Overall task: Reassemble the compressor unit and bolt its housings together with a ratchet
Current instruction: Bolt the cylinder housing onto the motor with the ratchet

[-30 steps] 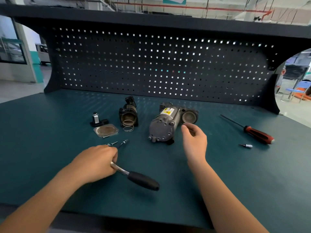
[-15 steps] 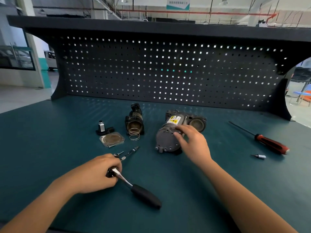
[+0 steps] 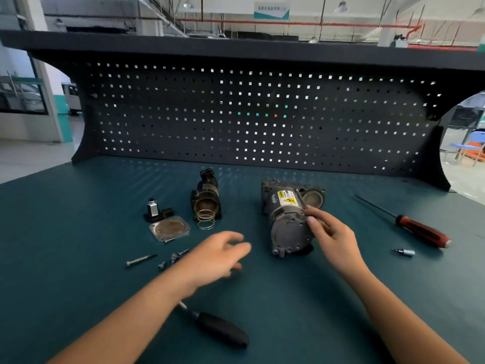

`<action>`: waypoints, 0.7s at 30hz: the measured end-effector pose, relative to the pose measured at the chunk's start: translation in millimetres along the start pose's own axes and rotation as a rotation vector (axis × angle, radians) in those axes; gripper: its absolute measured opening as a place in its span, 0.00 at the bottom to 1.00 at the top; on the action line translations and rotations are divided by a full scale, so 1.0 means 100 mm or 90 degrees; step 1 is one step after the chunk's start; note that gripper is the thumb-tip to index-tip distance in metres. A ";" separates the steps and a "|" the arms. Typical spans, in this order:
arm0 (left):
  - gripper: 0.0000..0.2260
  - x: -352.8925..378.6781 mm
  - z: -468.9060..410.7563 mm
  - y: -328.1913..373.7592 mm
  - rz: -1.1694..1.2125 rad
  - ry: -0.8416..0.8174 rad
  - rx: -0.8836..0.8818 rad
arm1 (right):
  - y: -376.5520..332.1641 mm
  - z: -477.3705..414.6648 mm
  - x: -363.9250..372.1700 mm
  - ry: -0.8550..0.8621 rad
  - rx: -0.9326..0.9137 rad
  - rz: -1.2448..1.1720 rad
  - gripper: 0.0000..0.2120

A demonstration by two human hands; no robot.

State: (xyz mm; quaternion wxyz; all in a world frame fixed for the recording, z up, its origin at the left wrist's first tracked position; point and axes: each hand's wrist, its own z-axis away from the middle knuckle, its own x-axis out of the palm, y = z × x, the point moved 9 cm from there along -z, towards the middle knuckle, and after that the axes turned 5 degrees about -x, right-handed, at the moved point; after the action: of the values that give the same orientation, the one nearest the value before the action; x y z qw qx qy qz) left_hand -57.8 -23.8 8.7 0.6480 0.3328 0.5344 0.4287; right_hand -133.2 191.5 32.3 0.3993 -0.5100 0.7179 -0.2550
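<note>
Right hand (image 3: pixel 332 233) grasped the motor body (image 3: pixel 287 222) by its near flank, thumb and fingertips curled on the grey casing, probably to steady or turn it for mating. Left hand (image 3: pixel 217 254) hovered loose and blurred, holding nothing, between the small bolts (image 3: pixel 173 257) and the motor. The ratchet (image 3: pixel 223 329) lay under the left forearm, handy for later. The long bolt (image 3: pixel 140 260) lay apart to the left. Farther back on the bench (image 3: pixel 78 232) the second housing (image 3: pixel 206 198) sat unjoined, its spring (image 3: pixel 206 222) at its mouth, the cover plate (image 3: pixel 170 228) beside it. Screwdriver (image 3: pixel 417 229) and bit (image 3: pixel 404 252) lay well right, out of the way.
</note>
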 end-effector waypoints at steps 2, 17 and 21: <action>0.15 0.35 -0.24 -0.07 0.255 -0.097 -0.150 | 0.09 0.03 0.04 -0.013 0.065 0.004 0.13; 0.14 0.63 -0.65 -0.04 0.365 -0.102 -0.192 | 0.29 -0.04 0.26 0.048 0.246 -0.087 0.27; 0.17 0.66 -0.65 -0.03 0.392 -0.092 -0.184 | 0.34 -0.03 0.26 0.081 0.294 -0.204 0.24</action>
State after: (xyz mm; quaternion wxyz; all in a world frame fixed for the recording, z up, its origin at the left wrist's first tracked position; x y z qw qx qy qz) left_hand -117.1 32.9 -34.3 0.5652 0.4126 0.2951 0.6506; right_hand -157.6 179.6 -0.9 0.4134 -0.4953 0.5750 -0.5031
